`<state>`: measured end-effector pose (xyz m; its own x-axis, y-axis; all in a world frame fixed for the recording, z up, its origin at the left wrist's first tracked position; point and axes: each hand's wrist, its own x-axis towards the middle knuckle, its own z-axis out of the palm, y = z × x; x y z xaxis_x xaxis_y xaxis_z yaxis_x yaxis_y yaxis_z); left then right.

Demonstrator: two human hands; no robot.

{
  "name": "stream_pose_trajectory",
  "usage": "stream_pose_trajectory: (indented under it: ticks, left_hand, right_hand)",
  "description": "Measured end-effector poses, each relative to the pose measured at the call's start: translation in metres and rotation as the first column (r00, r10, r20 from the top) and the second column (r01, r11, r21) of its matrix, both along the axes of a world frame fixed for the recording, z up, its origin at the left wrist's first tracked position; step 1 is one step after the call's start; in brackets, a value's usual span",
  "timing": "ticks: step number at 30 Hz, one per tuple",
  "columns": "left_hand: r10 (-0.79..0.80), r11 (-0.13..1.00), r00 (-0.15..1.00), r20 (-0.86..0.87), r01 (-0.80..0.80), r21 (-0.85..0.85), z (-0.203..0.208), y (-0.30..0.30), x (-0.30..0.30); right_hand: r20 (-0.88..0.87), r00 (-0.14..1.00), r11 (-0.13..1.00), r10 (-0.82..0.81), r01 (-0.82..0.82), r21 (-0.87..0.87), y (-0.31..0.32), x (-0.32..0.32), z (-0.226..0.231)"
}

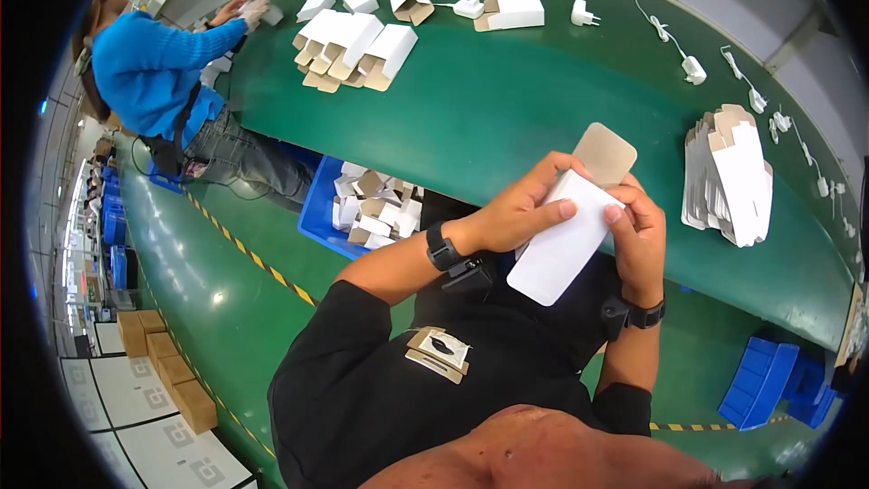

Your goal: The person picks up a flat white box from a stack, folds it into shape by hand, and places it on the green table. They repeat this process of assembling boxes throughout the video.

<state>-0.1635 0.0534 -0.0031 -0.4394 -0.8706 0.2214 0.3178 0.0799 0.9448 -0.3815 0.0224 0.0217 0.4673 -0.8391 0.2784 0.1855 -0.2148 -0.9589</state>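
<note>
Between my two hands is a small white cardboard box (pixel 563 249), held over the near edge of the green table. One end flap sticks up at the far side and shows its grey-brown inside. My left hand (pixel 534 204) grips the box's left side, thumb on the white face. On the right side my right hand (pixel 641 228) is closed round it, its thumb pressed near the upper corner. To the right lies a stack of flat, unfolded white cartons (pixel 727 177). Opened-up white boxes (pixel 348 45) are grouped at the far left of the table.
White power adapters (pixel 584 14) with tied cables line the table's far edge. Below the table, a blue bin (pixel 317 217) holds many small white boxes. A co-worker in a blue sweater (pixel 149 59) works at the left end. Blue crates (pixel 760 385) stand at the lower right.
</note>
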Motion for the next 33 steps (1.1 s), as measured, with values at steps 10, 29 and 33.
stream_pose_trajectory:
  ticks: [10, 29, 33]
  left_hand:
    - [0.170, 0.981, 0.951, -0.256, -0.139, 0.136, -0.004, 0.011, -0.016]
    - [0.216, 0.961, 0.964, 0.156, -0.183, -0.206, -0.011, 0.006, 0.008]
    - [0.250, 0.929, 0.931, 0.265, -0.154, -0.337, -0.010, -0.003, 0.012]
  right_hand:
    - [-0.016, 0.960, 0.892, -0.279, 0.253, -0.375, -0.001, 0.013, -0.007]
    - [0.021, 1.000, 0.995, -0.007, 0.005, 0.099, -0.016, 0.018, 0.020]
    - [-0.111, 0.994, 1.000, -0.020, 0.020, -0.006, -0.021, 0.007, 0.015]
